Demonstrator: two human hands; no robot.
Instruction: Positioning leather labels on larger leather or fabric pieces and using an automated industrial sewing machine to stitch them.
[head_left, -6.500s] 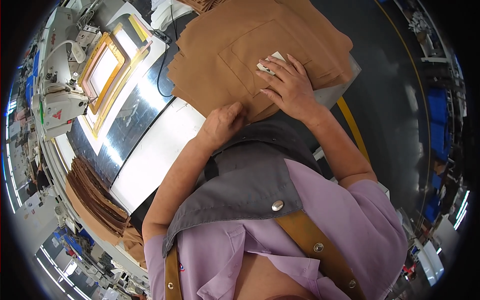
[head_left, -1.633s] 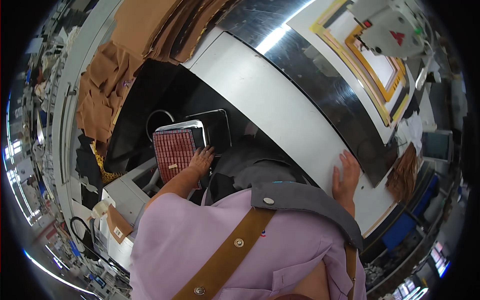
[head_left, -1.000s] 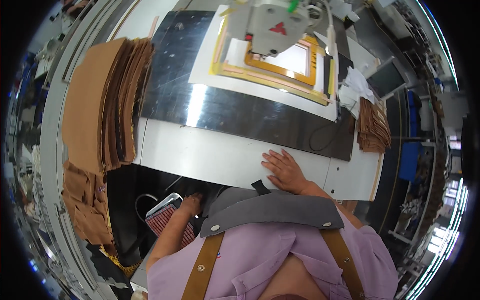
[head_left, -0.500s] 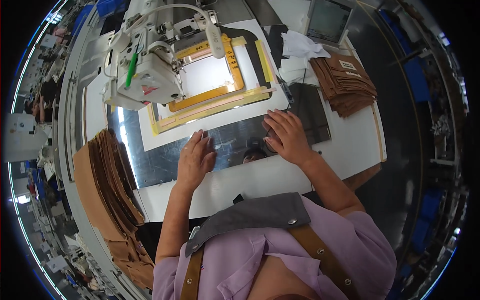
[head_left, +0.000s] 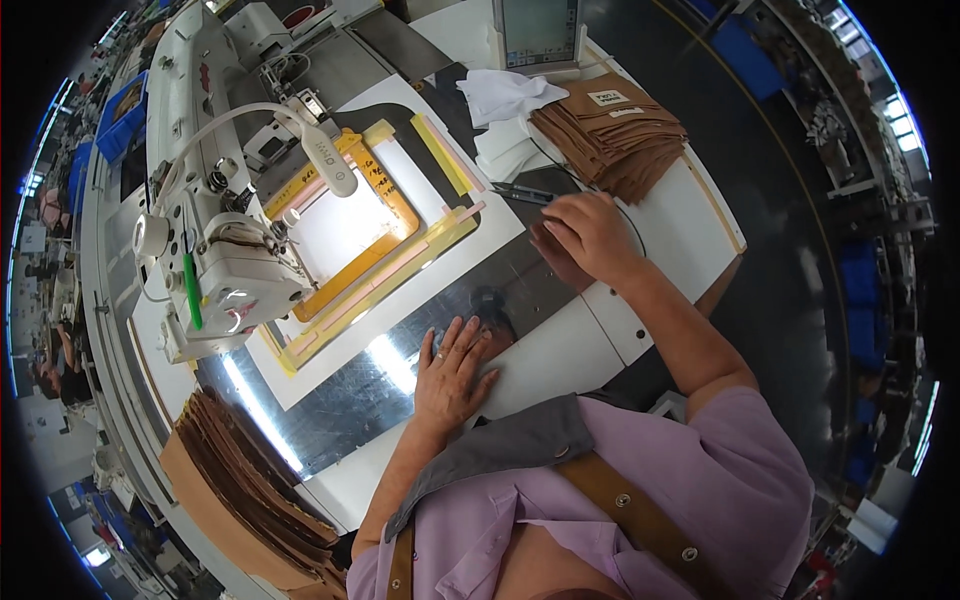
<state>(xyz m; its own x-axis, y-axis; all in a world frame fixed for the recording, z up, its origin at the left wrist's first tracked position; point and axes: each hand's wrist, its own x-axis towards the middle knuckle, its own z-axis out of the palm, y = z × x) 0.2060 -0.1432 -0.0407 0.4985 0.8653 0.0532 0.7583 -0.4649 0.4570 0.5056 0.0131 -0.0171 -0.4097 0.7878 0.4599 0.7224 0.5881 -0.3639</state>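
Observation:
My left hand [head_left: 452, 380] lies flat on the shiny metal plate [head_left: 345, 425], fingers spread and holding nothing. My right hand [head_left: 595, 235] is over the plate's right part, with fingers loosely bent and nothing visible in them. Close to its fingertips lies a slim dark hand tool [head_left: 522, 192], whose exact kind I cannot make out. Beyond my hands, a yellow clamp frame [head_left: 365, 248] rests on a white sheet [head_left: 480, 240] edged with tape strips. The head of a white sewing machine [head_left: 245, 275] stands at the frame's left side, under a lit lamp [head_left: 328, 165].
Brown cut pieces [head_left: 610, 130] are stacked at the right, beside crumpled white cloth [head_left: 505, 97]. Another brown stack [head_left: 245, 490] sits at the near left. A screen [head_left: 537, 35] stands at the back. A thin dark cord [head_left: 632, 225] runs past my right hand.
My view has turned, shifting the machine and frame leftward. My left hand has come down flat on the plate near its front edge. My right hand has moved nearer the dark tool.

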